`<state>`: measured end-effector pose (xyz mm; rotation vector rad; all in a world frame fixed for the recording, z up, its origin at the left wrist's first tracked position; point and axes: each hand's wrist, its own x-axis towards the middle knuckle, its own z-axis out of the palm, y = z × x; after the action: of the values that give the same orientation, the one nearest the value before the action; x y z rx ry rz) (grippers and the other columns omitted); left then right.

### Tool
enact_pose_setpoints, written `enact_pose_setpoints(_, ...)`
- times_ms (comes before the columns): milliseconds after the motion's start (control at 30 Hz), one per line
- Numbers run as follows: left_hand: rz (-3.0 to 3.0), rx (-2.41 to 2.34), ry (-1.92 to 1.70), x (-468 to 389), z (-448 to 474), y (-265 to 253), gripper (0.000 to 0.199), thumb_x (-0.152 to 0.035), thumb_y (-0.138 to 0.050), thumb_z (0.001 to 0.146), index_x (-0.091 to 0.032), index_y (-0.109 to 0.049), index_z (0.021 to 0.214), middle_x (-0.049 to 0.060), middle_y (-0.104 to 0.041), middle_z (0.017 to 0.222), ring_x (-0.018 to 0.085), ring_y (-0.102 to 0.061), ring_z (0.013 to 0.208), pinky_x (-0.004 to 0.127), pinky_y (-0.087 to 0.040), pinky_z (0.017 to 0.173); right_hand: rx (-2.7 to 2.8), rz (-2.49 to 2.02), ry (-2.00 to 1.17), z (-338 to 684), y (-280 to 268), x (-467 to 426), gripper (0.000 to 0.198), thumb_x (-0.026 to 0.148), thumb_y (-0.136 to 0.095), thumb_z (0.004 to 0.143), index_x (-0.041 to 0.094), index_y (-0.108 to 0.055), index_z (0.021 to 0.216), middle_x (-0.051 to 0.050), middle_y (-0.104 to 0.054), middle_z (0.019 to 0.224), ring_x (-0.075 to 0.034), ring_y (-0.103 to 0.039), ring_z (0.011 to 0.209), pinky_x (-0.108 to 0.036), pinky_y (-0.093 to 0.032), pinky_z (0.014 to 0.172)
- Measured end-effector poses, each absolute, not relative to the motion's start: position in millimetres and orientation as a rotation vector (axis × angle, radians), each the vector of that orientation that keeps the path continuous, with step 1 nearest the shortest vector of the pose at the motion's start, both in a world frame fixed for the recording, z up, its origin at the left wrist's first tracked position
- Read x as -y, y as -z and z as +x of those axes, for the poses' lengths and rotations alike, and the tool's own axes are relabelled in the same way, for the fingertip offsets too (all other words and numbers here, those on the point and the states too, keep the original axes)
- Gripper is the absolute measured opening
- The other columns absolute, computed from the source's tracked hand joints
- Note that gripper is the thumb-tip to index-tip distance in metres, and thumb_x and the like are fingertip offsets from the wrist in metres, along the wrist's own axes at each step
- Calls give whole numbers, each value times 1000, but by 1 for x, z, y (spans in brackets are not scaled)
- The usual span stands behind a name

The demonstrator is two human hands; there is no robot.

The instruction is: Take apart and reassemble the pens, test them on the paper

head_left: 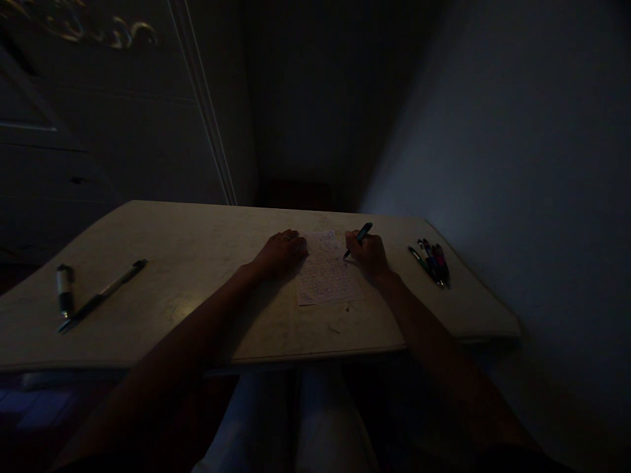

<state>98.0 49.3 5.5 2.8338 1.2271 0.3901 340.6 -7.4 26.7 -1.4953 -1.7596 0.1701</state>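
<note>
A sheet of paper covered with handwriting lies on the pale table, slightly turned. My right hand is closed around a dark pen, whose tip touches or hovers just over the right side of the sheet; I cannot tell which. Along the sheet's left edge rests my left hand, palm down with fingers lying flat and holding nothing. A ring shows on one of its fingers. Dim light hides the words on the paper.
Several pens lie bunched at the table's right, near the wall. On the left are a long pen and a thick marker. A dark cabinet stands behind the table. Small specks lie below the paper.
</note>
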Motion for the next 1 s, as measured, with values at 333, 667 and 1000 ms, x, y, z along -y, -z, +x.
enact_pose_setpoints(333, 2826, -1208, -387, -48, 98, -9, 40, -41, -39, 98, -17, -59, 122, 16, -56, 132, 26, -51, 123, 41, -42, 105, 1816, -1511, -76, 342, -27, 6, 43, 44, -39, 93, 22, -46, 57, -2, -52, 51, -17, -56, 53, -27, -35, 57)
enact_pose_setpoints(667, 2832, -1200, -398, -49, 97, -8, 40, -41, -39, 97, -18, -59, 123, 15, -57, 132, 27, -51, 124, 43, -41, 106, 1821, -1470, -160, 340, -30, 8, 43, 45, -41, 93, 22, -46, 58, -2, -54, 54, -16, -55, 55, -27, -37, 59)
enact_pose_setpoints(1000, 2832, -1201, -412, -49, 98, -8, 38, -40, -39, 97, -18, -60, 120, 15, -57, 130, 27, -52, 123, 43, -42, 105, 1752, -1483, -253, 343, -29, 5, 45, 52, -42, 91, 22, -49, 58, -2, -57, 54, -17, -58, 56, -26, -40, 60)
